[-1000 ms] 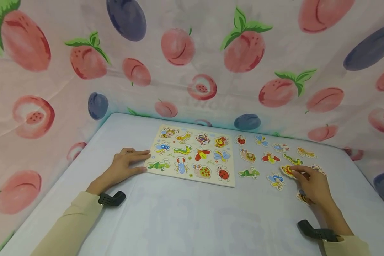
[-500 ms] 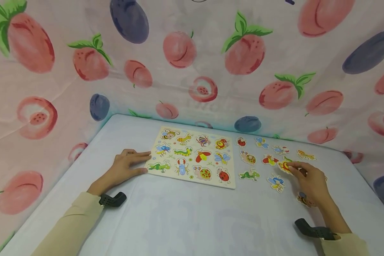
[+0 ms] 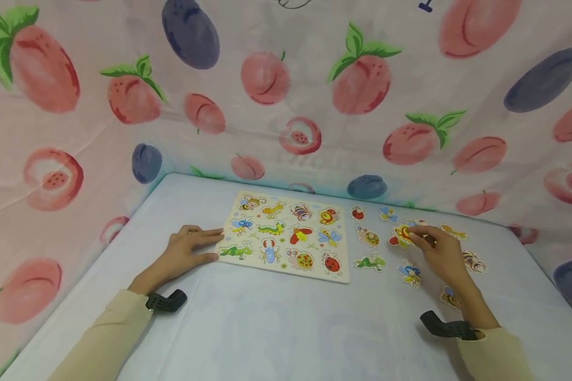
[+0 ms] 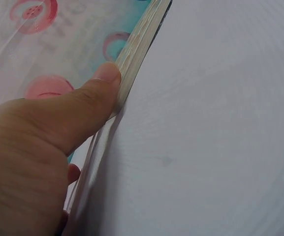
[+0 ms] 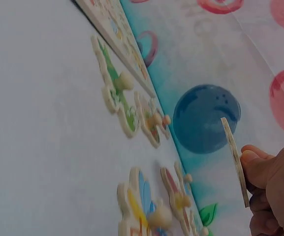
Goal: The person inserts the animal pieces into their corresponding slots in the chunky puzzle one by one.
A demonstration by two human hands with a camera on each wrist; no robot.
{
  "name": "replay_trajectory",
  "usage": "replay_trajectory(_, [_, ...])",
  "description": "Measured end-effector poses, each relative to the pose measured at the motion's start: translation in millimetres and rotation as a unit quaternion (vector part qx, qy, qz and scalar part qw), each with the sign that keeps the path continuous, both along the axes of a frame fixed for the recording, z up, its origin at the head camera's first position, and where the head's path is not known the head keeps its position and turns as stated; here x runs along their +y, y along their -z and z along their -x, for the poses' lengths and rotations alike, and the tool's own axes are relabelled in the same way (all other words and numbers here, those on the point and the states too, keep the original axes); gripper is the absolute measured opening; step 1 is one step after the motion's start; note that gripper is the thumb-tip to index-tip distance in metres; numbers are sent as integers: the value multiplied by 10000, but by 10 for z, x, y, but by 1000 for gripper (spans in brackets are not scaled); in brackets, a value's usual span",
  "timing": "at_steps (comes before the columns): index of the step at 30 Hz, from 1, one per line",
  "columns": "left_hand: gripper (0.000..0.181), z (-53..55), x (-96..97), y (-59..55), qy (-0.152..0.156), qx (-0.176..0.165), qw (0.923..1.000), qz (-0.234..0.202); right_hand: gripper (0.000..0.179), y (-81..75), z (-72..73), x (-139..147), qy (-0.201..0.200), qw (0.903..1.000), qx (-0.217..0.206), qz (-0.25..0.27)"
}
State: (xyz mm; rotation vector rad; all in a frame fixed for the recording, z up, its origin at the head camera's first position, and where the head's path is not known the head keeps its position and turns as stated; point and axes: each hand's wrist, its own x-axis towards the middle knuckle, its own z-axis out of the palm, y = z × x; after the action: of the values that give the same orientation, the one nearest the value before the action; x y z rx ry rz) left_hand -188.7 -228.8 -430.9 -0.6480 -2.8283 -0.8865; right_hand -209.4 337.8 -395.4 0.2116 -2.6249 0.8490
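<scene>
A flat wooden puzzle board printed with rows of insects lies on the table. My left hand rests at its left side, fingers extended against the edge; in the left wrist view the thumb presses the board's edge near the corner. My right hand pinches a yellow-and-red insect puzzle piece between thumb and fingers, lifted over a red-winged piece that it partly covers. In the right wrist view the held piece shows edge-on, apart from the table.
Several knobbed insect pieces lie right of the board, among them a grasshopper, a snail, a ladybug, a mosquito, a bee and a spider. A fruit-print cloth stands behind the white table.
My right hand has lifted the yellow-and-red piece and carried it left, from beside the spider to above the red-winged piece. My left hand keeps its place at the board.
</scene>
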Motion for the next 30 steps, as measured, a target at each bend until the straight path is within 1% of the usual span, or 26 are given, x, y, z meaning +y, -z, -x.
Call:
replay_trajectory(2, [54,-14,-5,4,-19,-36,10000,8,29,-55,12,-93,-125,9998,3,173])
replay_trajectory(5, [54,-33,-20,7,-26,-67,10000,40,28,-73,49,-202,-224,9995,102,191])
replay_trajectory(9, [54,-40,-32,2,-43,-95,9999,29,28,-91,97,-323,-242,9994,106,221])
replay_trajectory(16, [54,-23,-23,0,-36,-122,9999,12,25,-203,122,-515,-376,9989,39,266])
replay_trajectory(24, [54,-11,-4,10,-4,-61,10000,-2,20,-257,213,-693,-655,9975,-76,244])
replay_trajectory(30, [54,-3,10,6,21,-66,10000,-6,19,-257,277,-820,-607,9976,-171,269])
